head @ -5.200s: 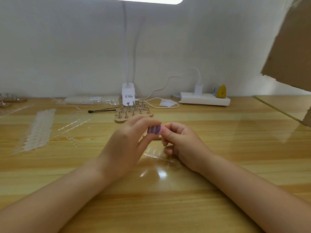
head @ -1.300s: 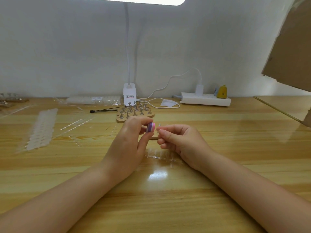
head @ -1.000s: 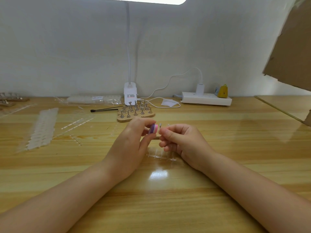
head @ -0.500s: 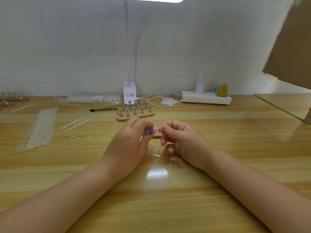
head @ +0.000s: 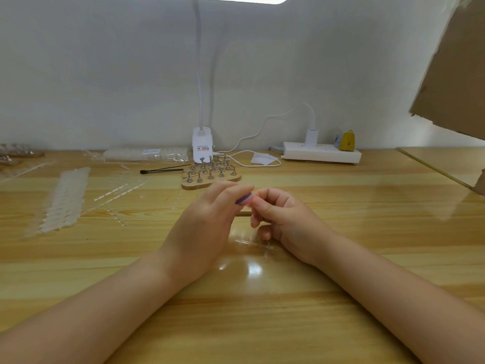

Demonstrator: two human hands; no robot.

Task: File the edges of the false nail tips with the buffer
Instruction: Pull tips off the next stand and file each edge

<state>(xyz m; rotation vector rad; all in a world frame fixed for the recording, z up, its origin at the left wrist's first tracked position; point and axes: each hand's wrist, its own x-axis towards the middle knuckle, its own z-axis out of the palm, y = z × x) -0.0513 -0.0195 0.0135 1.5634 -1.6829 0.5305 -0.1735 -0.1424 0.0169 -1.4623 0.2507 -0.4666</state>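
A: At mid-table, just in front of the wooden stand (head: 211,178), the buffer (head: 244,200) is pinched between thumb and curled fingers of the left hand (head: 203,227). Only its purple-pink end is visible.

B: Right hand (head: 284,219)?

A: Fingers curled tight, tips pressed together right against the buffer end. A nail tip is probably pinched there, but it is clear and too small to be made out. Grip on it can't be confirmed.

B: Rest of the tips?

A: A clear strip (head: 253,243) is lying on the table (head: 341,298) under the right hand, just beside the little finger. More tips (head: 64,198) are laid out in rows well to the left.

B: Risks?

A: Judged from the grip: a tip that small, held only by fingertips, could be flicked out by a hard stroke and lost against the glossy wood. Fingertip skin could be scuffed, since the pads sit touching the abrasive. Too much pressure and the edge could be over-filed or the tip cracked. The strip below could be dragged by the wrist.
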